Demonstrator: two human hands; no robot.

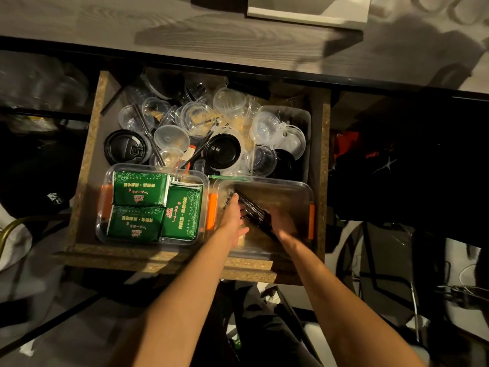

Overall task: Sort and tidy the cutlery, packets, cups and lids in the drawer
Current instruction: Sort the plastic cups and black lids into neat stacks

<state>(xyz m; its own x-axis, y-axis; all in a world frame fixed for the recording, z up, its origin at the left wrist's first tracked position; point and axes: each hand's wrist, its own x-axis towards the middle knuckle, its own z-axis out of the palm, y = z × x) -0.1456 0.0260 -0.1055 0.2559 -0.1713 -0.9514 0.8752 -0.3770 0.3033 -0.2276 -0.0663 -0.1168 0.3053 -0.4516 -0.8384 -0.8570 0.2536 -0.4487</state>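
Landmark: the open chipboard drawer (79,186). At its front left, a clear plastic tub with orange clips (102,229) holds green printed packets (140,189). At its front right, inside a second clear tub (296,189), lies a bundle of dark wrapped cutlery (251,207). The left hand (234,217), fingers extended, touches the bundle's left side; the right hand (284,223) is blurred at its right end, grip indeterminate. Clear cups and black lids (222,152) fill the drawer's rear.

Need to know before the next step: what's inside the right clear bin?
A bundle of dark wrapped cutlery lies slantwise in the right bin, between both hands. The hands cover its near end and the floor beneath.
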